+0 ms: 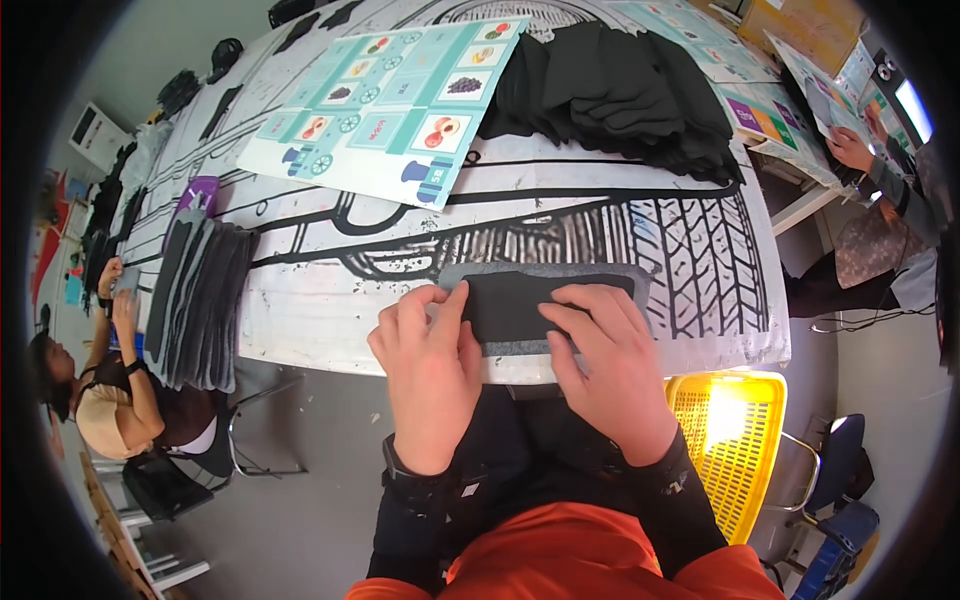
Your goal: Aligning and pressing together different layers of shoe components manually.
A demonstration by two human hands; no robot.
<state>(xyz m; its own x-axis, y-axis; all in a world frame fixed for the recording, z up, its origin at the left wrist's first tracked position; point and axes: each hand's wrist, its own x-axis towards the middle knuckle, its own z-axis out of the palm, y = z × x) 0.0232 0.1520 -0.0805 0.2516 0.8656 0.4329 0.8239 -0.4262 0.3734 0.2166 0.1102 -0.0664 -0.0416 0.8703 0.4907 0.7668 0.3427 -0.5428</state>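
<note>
Head view: left hand [430, 365] and right hand [617, 370], half-open, touch the black fabric piece [508, 310] between them; likely light, limp, best held by its ends.

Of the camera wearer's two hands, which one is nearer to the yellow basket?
Right. The right hand is up and left of the yellow basket in the picture; the left hand is farther left, at the left end of the black piece.

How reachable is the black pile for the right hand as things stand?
Probably yes: between the right hand and the black pile, only a black piece and printed tabletop show; nothing upright blocks it.
</note>
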